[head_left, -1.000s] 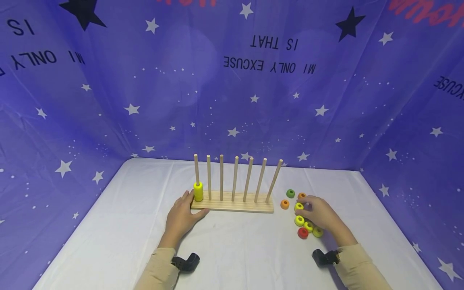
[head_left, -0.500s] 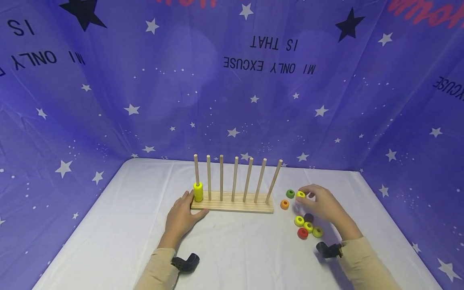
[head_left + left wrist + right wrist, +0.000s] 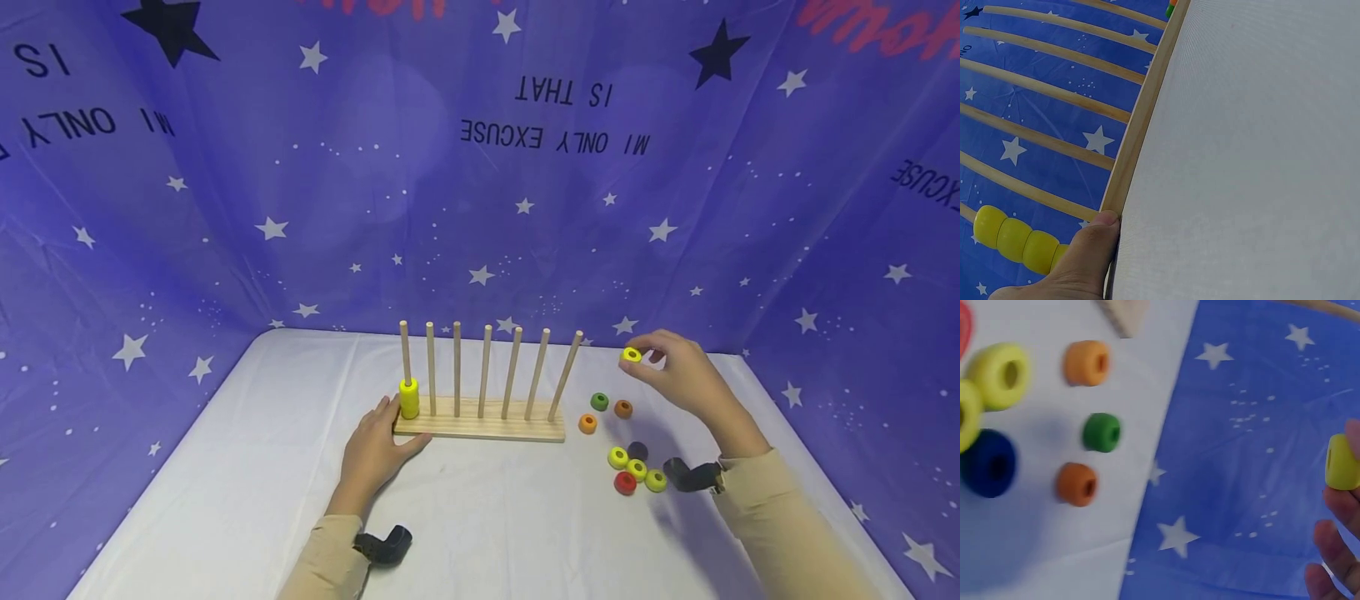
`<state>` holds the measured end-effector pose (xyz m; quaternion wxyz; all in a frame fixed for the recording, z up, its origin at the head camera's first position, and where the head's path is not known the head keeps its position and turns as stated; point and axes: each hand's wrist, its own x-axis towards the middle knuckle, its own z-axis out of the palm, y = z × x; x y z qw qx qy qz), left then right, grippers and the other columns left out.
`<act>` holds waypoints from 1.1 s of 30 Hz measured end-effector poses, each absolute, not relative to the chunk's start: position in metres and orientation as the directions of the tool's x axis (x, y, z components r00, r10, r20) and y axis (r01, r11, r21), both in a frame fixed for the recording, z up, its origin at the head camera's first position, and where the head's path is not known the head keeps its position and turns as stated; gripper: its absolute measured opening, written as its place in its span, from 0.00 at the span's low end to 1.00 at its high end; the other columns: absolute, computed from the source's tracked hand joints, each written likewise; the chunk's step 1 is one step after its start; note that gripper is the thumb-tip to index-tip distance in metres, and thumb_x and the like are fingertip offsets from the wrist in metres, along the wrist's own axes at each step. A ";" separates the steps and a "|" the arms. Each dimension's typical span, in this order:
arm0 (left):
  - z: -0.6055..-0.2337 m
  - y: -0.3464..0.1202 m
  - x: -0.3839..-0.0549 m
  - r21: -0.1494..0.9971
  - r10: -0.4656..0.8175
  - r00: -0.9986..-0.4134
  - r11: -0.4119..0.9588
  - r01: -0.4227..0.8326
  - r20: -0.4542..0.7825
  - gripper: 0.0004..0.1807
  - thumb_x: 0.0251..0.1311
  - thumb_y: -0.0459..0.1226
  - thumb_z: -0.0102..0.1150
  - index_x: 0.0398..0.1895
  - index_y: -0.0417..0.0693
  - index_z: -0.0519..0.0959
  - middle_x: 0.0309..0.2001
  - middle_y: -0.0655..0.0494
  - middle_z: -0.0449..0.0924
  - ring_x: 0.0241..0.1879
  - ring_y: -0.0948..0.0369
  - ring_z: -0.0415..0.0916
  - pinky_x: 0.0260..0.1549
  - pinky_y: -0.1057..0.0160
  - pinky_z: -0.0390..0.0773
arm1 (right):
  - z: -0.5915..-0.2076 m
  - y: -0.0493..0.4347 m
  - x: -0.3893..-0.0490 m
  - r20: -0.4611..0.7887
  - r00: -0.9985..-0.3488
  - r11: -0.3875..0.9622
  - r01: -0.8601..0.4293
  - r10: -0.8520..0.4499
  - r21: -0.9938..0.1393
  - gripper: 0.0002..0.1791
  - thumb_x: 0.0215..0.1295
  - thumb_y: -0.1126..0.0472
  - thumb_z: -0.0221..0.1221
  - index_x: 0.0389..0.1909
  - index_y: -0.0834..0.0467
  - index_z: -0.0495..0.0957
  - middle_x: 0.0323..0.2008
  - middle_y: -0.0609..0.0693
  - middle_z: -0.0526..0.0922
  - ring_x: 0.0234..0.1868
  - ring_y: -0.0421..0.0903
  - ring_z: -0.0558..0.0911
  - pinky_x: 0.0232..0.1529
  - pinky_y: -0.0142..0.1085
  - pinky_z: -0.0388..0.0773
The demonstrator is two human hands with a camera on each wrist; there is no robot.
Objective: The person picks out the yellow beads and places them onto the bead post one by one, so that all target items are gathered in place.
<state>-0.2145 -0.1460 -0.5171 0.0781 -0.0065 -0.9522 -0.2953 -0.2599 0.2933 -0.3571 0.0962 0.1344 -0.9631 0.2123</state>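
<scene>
My left hand [image 3: 371, 450] grips the left end of a wooden peg stand [image 3: 480, 428], its thumb along the front edge of the base. In the left wrist view the thumb [image 3: 1088, 256] presses that edge. Several yellow beads [image 3: 408, 399] are stacked on the leftmost peg; the other pegs carry none. Raised above the table at the right, my right hand [image 3: 682, 379] pinches a yellow bead [image 3: 632, 356] between thumb and fingertips. The right wrist view shows this yellow bead [image 3: 1342, 462] at its right edge, with part of the hand cut off.
Right of the stand lie a green bead [image 3: 599, 402], an orange bead [image 3: 588, 424] and a darker orange bead [image 3: 623, 409]. Nearer are a dark blue bead [image 3: 637, 451], a red bead [image 3: 626, 483] and loose yellow beads [image 3: 618, 457]. Purple star-printed cloth [image 3: 480, 208] surrounds the white table.
My right hand has lifted the yellow bead from the loose group and carried it up and away, uncovering the dark blue and darker orange beads. The left hand and stand stay put.
</scene>
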 end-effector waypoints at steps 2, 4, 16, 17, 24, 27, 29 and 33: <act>-0.517 -0.146 -0.215 0.561 -0.035 -0.988 0.826 0.057 0.152 0.52 0.52 0.62 0.67 0.75 0.47 0.61 0.73 0.38 0.62 0.72 0.37 0.61 0.67 0.35 0.64 | -0.349 0.290 -0.262 0.287 -0.933 0.861 -0.321 -0.217 -0.395 0.20 0.62 0.48 0.67 0.49 0.55 0.84 0.46 0.53 0.84 0.44 0.51 0.78 0.36 0.38 0.75; -0.518 -0.146 -0.215 0.561 -0.036 -0.988 0.826 0.055 0.150 0.52 0.52 0.62 0.67 0.76 0.47 0.61 0.73 0.38 0.62 0.71 0.37 0.61 0.67 0.35 0.63 | -0.341 0.285 -0.264 0.323 -0.923 0.850 -0.333 -0.207 -0.409 0.19 0.62 0.48 0.68 0.49 0.56 0.84 0.43 0.52 0.84 0.43 0.50 0.78 0.36 0.38 0.75; -0.518 -0.146 -0.214 0.568 -0.034 -0.987 0.821 0.061 0.155 0.52 0.53 0.61 0.67 0.75 0.47 0.61 0.73 0.37 0.62 0.71 0.36 0.61 0.67 0.34 0.64 | -0.304 0.239 -0.271 0.362 -0.906 0.810 -0.376 -0.220 -0.450 0.20 0.66 0.51 0.64 0.53 0.57 0.82 0.46 0.52 0.84 0.47 0.52 0.78 0.39 0.42 0.76; -0.518 -0.146 -0.214 0.568 -0.033 -0.987 0.821 0.061 0.155 0.52 0.53 0.62 0.67 0.75 0.47 0.61 0.73 0.37 0.62 0.71 0.37 0.61 0.67 0.35 0.64 | -0.302 0.234 -0.272 0.364 -0.904 0.806 -0.382 -0.224 -0.453 0.20 0.65 0.51 0.64 0.53 0.57 0.82 0.46 0.52 0.84 0.47 0.52 0.78 0.39 0.42 0.76; -0.518 -0.146 -0.215 0.567 -0.034 -0.988 0.822 0.059 0.152 0.52 0.53 0.62 0.67 0.76 0.46 0.60 0.73 0.38 0.62 0.72 0.37 0.61 0.68 0.35 0.63 | -0.293 0.205 -0.276 0.386 -0.883 0.770 -0.437 -0.267 -0.466 0.19 0.64 0.51 0.65 0.51 0.56 0.83 0.46 0.50 0.84 0.48 0.52 0.79 0.45 0.46 0.78; -0.518 -0.146 -0.216 0.567 -0.032 -0.988 0.822 0.060 0.152 0.52 0.53 0.61 0.67 0.76 0.47 0.60 0.73 0.38 0.62 0.72 0.37 0.61 0.68 0.35 0.63 | -0.289 0.191 -0.277 0.398 -0.866 0.749 -0.474 -0.302 -0.464 0.18 0.64 0.50 0.66 0.50 0.56 0.84 0.44 0.49 0.84 0.47 0.51 0.79 0.48 0.46 0.79; -0.518 -0.146 -0.216 0.567 -0.032 -0.988 0.821 0.061 0.153 0.52 0.53 0.62 0.67 0.76 0.47 0.60 0.73 0.38 0.62 0.72 0.37 0.61 0.67 0.35 0.63 | -0.288 0.182 -0.279 0.403 -0.855 0.738 -0.498 -0.328 -0.456 0.18 0.63 0.49 0.66 0.49 0.56 0.84 0.43 0.49 0.84 0.47 0.51 0.80 0.50 0.46 0.79; -0.518 -0.146 -0.216 0.568 -0.032 -0.987 0.820 0.065 0.158 0.52 0.53 0.62 0.67 0.76 0.47 0.61 0.73 0.38 0.63 0.72 0.37 0.61 0.67 0.35 0.64 | -0.284 0.162 -0.281 0.402 -0.833 0.718 -0.539 -0.379 -0.439 0.20 0.62 0.47 0.67 0.50 0.56 0.84 0.43 0.48 0.84 0.47 0.50 0.81 0.51 0.46 0.79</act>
